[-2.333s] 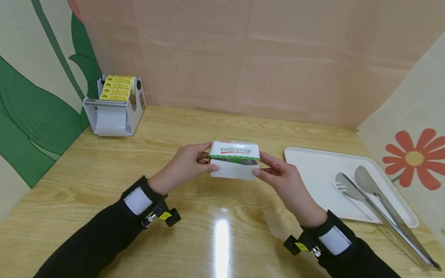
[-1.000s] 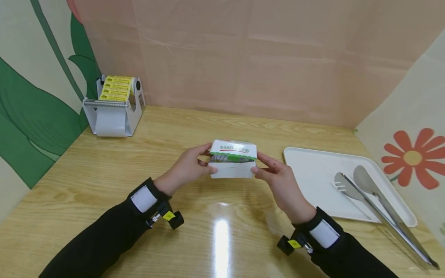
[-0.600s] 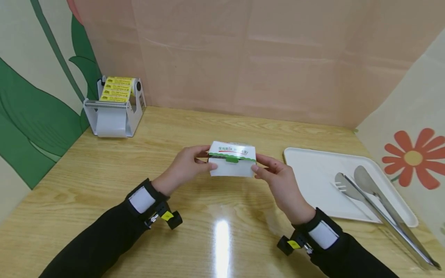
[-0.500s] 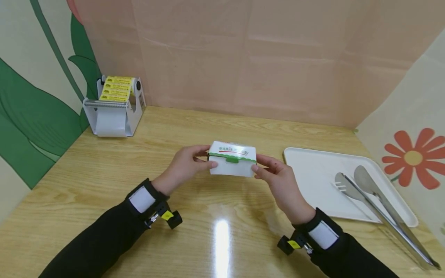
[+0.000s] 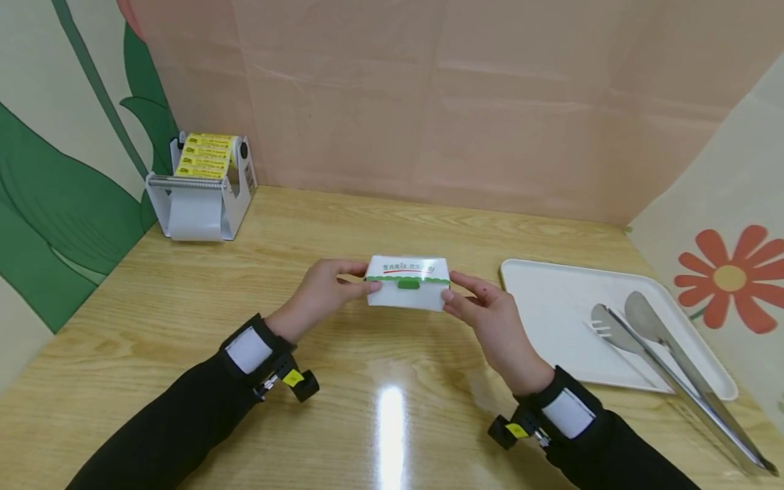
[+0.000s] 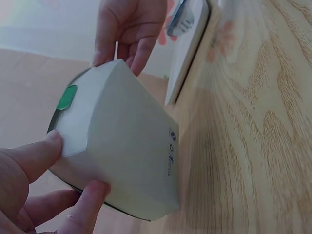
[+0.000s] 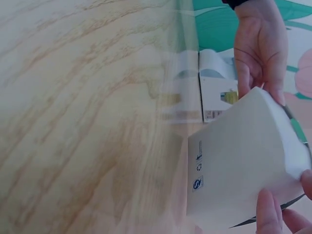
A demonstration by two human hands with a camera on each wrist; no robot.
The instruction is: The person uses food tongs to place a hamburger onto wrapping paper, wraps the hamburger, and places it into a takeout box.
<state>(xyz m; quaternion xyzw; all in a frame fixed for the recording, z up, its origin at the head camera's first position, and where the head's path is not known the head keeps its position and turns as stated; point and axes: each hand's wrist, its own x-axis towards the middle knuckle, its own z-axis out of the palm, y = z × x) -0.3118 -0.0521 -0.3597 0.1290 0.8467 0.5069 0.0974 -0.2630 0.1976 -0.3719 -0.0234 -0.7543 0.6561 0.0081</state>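
A small white paperboard food box (image 5: 407,292) is between my two hands at the middle of the head view. Its lid has a green scalloped edge, and a green tab hangs over the front wall. My left hand (image 5: 321,292) pinches the box's left end, with the thumb on the front corner. At the opposite end, my right hand (image 5: 496,316) pinches it the same way. Both wrist views show the box raised above the wooden table, its plain underside (image 6: 126,141) bearing small blue printed marks. The inside of the box is hidden.
At the back left stands a label dispenser (image 5: 229,204) with a roll of yellow printed labels. On the right lies a white tray (image 5: 545,327), with metal serving tongs (image 5: 686,381) across it, their handles reaching past its front edge. A pinkish sheet (image 5: 429,102) hangs behind the table.
The box's lid has come down over the front: the dark gap under its green edge has gone and the green tab now shows outside. Both hands keep their hold, nearly in place.
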